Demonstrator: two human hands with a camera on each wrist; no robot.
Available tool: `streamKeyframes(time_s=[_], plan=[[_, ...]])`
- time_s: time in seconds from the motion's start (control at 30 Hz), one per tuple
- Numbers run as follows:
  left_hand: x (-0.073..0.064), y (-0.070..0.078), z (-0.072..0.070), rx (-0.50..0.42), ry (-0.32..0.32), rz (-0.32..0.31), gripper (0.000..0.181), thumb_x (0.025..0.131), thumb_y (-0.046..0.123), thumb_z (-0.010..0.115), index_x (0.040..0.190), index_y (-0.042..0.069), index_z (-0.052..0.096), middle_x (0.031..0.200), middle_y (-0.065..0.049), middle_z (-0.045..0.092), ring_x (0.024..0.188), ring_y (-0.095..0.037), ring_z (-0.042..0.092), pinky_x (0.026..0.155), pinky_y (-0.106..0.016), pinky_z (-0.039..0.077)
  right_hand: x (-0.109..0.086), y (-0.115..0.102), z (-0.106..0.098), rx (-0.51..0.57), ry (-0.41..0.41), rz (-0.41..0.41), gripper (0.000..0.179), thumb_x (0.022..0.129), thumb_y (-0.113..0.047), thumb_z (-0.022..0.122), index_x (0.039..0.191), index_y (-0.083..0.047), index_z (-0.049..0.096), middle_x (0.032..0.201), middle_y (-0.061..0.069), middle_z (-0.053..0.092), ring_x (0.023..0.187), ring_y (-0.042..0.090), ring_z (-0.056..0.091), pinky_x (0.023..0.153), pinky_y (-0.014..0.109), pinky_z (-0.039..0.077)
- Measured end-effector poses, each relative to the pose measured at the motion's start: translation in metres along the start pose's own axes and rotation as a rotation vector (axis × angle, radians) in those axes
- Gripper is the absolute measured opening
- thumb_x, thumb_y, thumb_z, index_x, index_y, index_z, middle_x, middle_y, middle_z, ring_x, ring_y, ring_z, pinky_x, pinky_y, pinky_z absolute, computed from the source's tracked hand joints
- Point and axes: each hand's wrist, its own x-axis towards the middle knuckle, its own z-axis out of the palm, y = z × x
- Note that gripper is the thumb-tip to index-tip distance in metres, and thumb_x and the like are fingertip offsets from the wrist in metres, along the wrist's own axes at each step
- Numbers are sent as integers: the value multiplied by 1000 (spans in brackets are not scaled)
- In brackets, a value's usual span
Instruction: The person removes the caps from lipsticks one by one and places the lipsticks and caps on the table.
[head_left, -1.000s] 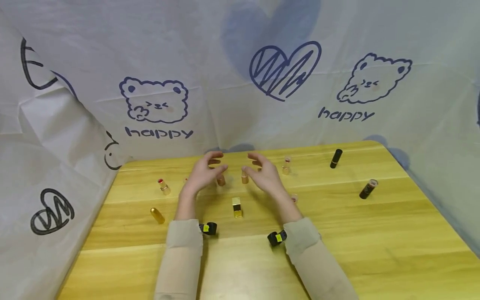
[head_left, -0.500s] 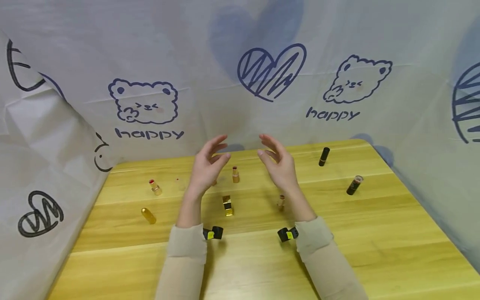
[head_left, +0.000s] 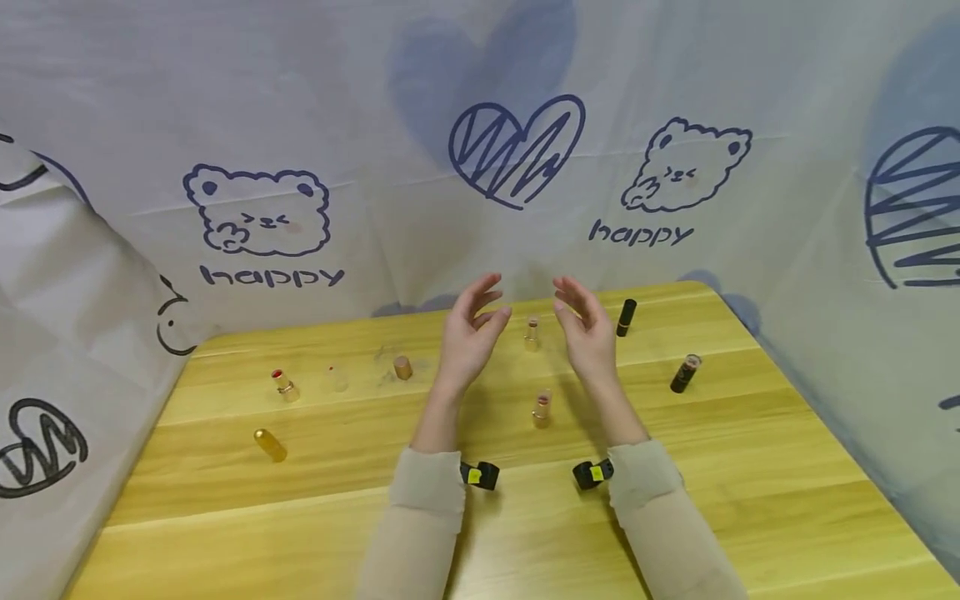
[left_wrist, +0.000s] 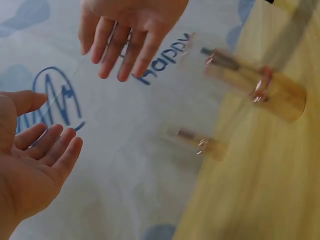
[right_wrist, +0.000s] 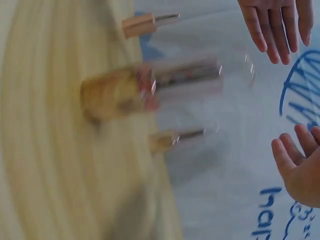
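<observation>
Hands (head_left: 463, 346) (head_left: 591, 340) nearer right-side "happy" lettering (head_left: 641, 234)

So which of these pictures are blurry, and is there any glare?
Left wrist view: the nearest lipstick is smeared by blur; right wrist view: the nearest one is streaked too, with a soft dark shadow low on the table; head view: clearer overall, with a pale sheen on the table between the sleeves.
</observation>
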Motion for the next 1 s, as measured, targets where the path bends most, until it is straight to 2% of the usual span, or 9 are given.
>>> streamKeyframes(time_s=[0.17, 0.3, 0.43, 0.53, 0.67, 0.87, 1.0], plan=[[4, -18, 11, 8, 9, -76, 53, 102, 6, 65, 152, 4, 49, 153, -8, 53, 138, -29, 52, 112, -49, 46, 3, 16, -11, -85, -7, 123, 47, 106, -13, 60, 151, -4, 50, 146, 13, 61, 131, 29, 58, 112, 38, 47], [7, -35, 18, 11, 30, -120, 51, 102, 6, 65, 150, 0, 50, 151, -11, 55, 136, -29, 54, 112, -49, 47, 4, 27, -19, -143, -54, 218, 52, 108, -17, 58, 155, -3, 44, 150, 14, 57, 134, 32, 55, 114, 45, 45], [11, -49, 23, 53, 51, -186, 49, 101, 7, 66, 148, 2, 53, 149, -12, 57, 136, -33, 54, 110, -47, 48, 4, 35, -22, -174, -95, 297, 56, 108, -20, 56, 158, -3, 39, 153, 14, 53, 138, 33, 52, 115, 46, 44], [15, -59, 27, 106, 50, -247, 49, 100, 8, 68, 147, 5, 55, 148, -12, 58, 136, -36, 54, 109, -47, 49, 5, 40, -23, -170, -97, 333, 57, 108, -20, 57, 159, -3, 37, 155, 14, 52, 139, 33, 51, 115, 46, 45], [21, -70, 31, 160, 34, -299, 51, 99, 9, 70, 147, 3, 55, 146, -13, 59, 134, -36, 55, 109, -45, 50, 6, 42, -24, -161, -82, 365, 58, 108, -19, 57, 160, -3, 36, 155, 15, 51, 140, 33, 51, 114, 45, 45], [25, -78, 37, 186, -6, -346, 47, 100, 11, 70, 144, 1, 58, 143, -15, 60, 131, -37, 57, 103, -45, 55, 8, 44, -27, -181, -108, 416, 60, 108, -20, 56, 161, -3, 33, 157, 15, 48, 140, 34, 50, 114, 45, 45], [26, -82, 41, 212, -24, -346, 42, 100, 11, 70, 140, 1, 61, 139, -16, 63, 128, -38, 59, 101, -46, 56, 8, 46, -29, -183, -135, 453, 59, 108, -20, 55, 161, -5, 33, 158, 15, 47, 141, 35, 49, 115, 46, 45]])
